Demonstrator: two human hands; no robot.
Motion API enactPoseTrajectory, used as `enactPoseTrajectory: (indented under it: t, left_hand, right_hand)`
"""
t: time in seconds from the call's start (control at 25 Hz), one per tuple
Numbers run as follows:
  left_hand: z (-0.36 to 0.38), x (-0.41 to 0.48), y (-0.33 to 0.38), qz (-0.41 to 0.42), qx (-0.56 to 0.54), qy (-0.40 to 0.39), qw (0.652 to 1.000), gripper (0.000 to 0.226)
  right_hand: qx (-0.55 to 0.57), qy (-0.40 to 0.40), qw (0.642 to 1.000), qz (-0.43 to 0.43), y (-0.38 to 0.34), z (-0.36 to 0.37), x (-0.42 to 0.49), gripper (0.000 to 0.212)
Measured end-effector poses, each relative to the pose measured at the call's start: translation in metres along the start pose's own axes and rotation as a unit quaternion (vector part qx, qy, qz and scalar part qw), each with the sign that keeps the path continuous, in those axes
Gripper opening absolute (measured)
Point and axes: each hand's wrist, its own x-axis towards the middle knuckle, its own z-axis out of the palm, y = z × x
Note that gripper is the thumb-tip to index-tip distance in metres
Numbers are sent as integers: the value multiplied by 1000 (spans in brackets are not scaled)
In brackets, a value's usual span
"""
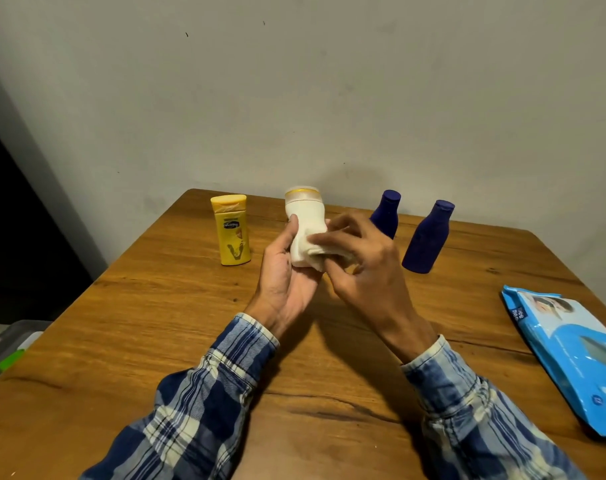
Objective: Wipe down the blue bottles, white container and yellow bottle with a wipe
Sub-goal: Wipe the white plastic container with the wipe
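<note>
The left hand (287, 271) holds the white container (305, 227) above the wooden table (156, 323), near the middle of it. The thumb lies along the left side of the container and the fingers curl under its lower end. The container is tilted a little, with its cap towards the far side. The right hand (360, 258) presses a white wipe (324, 252) against the lower right part of the container, with the fingers curled around the wipe.

The yellow bottle (231, 230) stands upright on the table, to the left of the container and apart from it. Two blue bottles stand at the far right: the first blue bottle (386, 213) is partly hidden behind the right hand, and the second blue bottle (428, 237) stands just to the right of it.

A blue pack of wipes (571, 351) lies flat at the right edge of the table. Both arms wear plaid sleeves (204, 396).
</note>
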Motion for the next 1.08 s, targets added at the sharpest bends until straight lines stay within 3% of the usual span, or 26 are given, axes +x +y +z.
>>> enactPoseTrajectory:
  t: [0.12, 0.32, 0.48, 0.6, 0.72, 0.84, 1.0, 1.08]
  left_hand:
    - [3, -3, 1, -14, -8, 18, 1000, 49]
    - [6, -1, 4, 3, -42, 9, 999, 55]
    - [2, -2, 1, -45, -29, -3, 999, 54]
    - [1, 3, 2, 9, -22, 5, 1000, 47]
    - [-1, 7, 1, 47, 41, 3, 998, 44]
    - [-6, 6, -6, 62, 142, 14, 988, 42]
    - [-6, 8, -14, 74, 256, 19, 964, 50]
    - [-6, 7, -14, 91, 274, 4, 957, 39]
  right_hand:
    - [-13, -49, 995, -88, -2, 3, -5, 31]
    - [-139, 68, 985, -73, 8, 5, -10, 22]
    - [-175, 4, 964, -197, 1, 15, -11, 22]
    - [-133, 69, 984, -97, 15, -2, -6, 15]
    - [3, 121, 992, 19, 25, -16, 1, 20]
    - [80, 42, 996, 21, 23, -12, 5, 28]
    - [58, 119, 989, 62, 22, -14, 5, 30]
    - [65, 84, 993, 40, 19, -16, 5, 25]
